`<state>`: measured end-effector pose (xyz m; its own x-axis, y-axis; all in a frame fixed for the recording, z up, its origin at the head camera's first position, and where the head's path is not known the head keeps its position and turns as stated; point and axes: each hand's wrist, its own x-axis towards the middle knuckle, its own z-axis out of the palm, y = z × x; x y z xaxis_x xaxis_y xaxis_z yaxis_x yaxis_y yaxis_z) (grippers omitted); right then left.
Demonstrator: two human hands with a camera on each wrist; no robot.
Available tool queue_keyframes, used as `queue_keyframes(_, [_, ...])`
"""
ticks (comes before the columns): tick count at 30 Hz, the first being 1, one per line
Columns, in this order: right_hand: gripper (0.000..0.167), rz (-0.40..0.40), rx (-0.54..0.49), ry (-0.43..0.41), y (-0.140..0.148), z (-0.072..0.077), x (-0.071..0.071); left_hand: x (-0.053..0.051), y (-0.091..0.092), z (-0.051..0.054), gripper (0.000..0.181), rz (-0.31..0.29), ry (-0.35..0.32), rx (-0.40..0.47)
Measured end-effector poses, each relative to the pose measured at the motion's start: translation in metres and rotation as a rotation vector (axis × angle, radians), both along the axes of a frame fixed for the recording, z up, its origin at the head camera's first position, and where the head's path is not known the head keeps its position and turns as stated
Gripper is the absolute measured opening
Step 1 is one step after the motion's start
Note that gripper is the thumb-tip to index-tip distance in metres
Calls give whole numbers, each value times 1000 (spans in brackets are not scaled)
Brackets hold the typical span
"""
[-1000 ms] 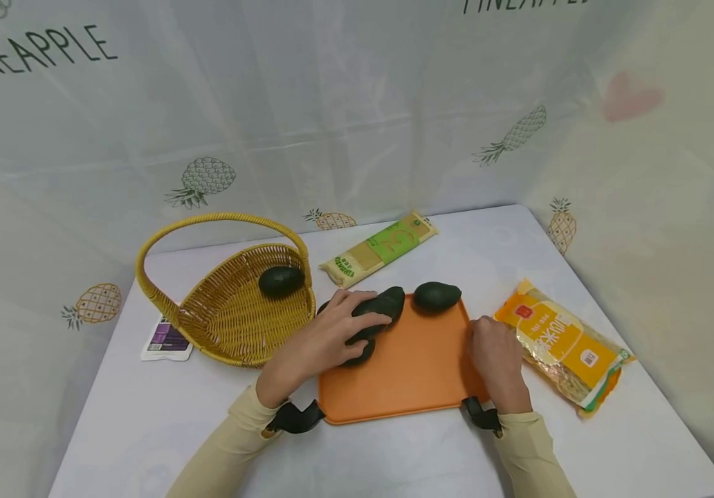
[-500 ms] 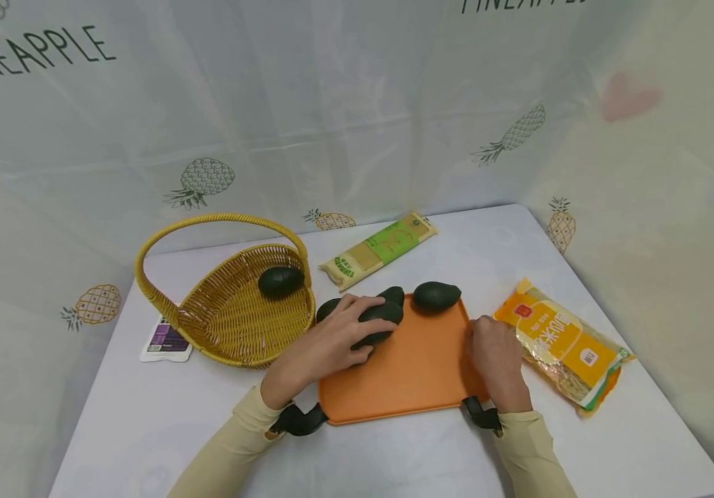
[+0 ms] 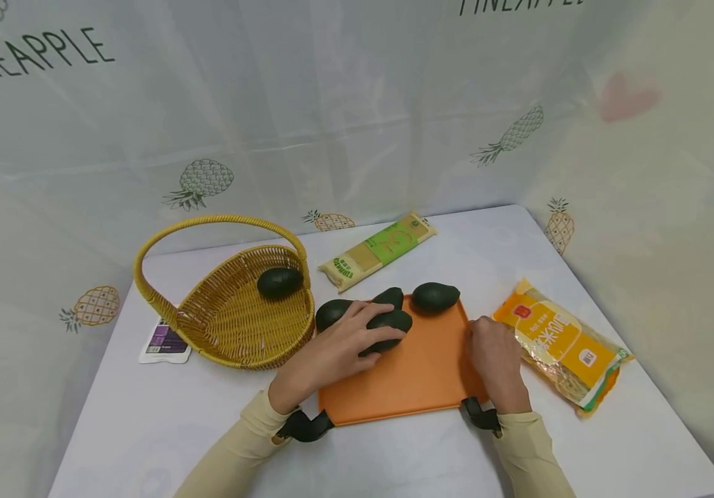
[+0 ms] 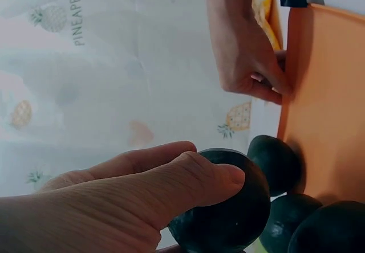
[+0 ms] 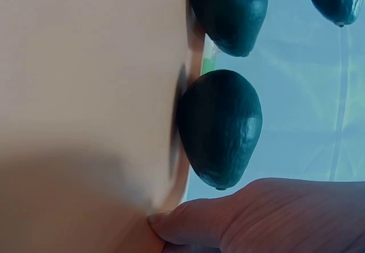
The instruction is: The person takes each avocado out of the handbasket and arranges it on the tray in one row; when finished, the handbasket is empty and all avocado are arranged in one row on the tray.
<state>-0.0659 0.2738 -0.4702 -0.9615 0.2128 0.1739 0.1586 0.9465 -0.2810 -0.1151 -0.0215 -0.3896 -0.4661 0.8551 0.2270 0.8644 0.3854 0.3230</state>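
My left hand (image 3: 341, 346) grips a dark green avocado (image 3: 396, 324) above the left half of an orange tray (image 3: 419, 380). In the left wrist view, the thumb lies along that avocado (image 4: 242, 219). Three other avocados sit at the tray's far side: one at the left corner (image 3: 332, 312), one in the middle (image 3: 389, 297) and one at the right (image 3: 435, 297). My right hand (image 3: 497, 353) pinches the tray's right rim, its thumb (image 5: 188, 219) on the inner face in the right wrist view. The fingers under the rim are mostly hidden.
Left of the tray stands a yellow wicker basket (image 3: 251, 339) with a tall handle, holding one avocado (image 3: 279, 283). A purple-and-white packet (image 3: 167, 342) lies partly behind it. A green noodle pack (image 3: 378, 250) is at the back; an orange-yellow bag (image 3: 562, 346) lies at the right.
My left hand has drawn the gripped avocado up and slightly rightward from the left-hand group, uncovering the avocado at the far left corner. The right hand stays on the tray rim.
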Motion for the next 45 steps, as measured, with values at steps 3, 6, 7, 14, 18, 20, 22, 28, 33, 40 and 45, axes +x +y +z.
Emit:
queue_keyframes(3, [13, 1, 1, 2, 0, 0, 0, 1, 1, 0, 46, -4, 8, 1])
queue_keyframes(6, [13, -1, -2, 0, 0, -1, -1, 1, 2, -1, 46, -11, 12, 9])
queue_keyframes(7, [13, -2, -3, -1, 0, 0, -1, 1, 3, -2, 46, -14, 11, 13])
queue_keyframes(14, [12, -6, -10, -9, -1, 0, 0, 0, 8, -7, 45, -44, 29, 31])
queue_keyframes(18, [12, -6, -5, 2, -1, -1, 0, 1, 10, -10, 43, -48, 26, 44])
queue_keyframes(20, [12, -6, -6, 0, -2, -1, 0, 1, 11, -12, 43, -42, 23, 49])
queue_keyframes(22, [12, -6, -7, -3, -2, -1, 0, 1, 11, -13, 44, -35, 18, 48])
queue_keyframes(28, [11, -2, -3, 7, -1, -1, 0, 1, 10, -16, 43, -31, 10, 47])
queue_keyframes(33, [11, -4, -10, 2, -2, 0, 0, 2, 11, -16, 44, -34, 6, 44])
queue_keyframes(40, [12, -1, -13, -12, -2, 2, 0, 3, 12, -21, 44, -30, 22, 36])
queue_keyframes(45, [11, -8, -15, -16, -2, 3, 0, 2, 12, -24, 44, -34, 10, 46])
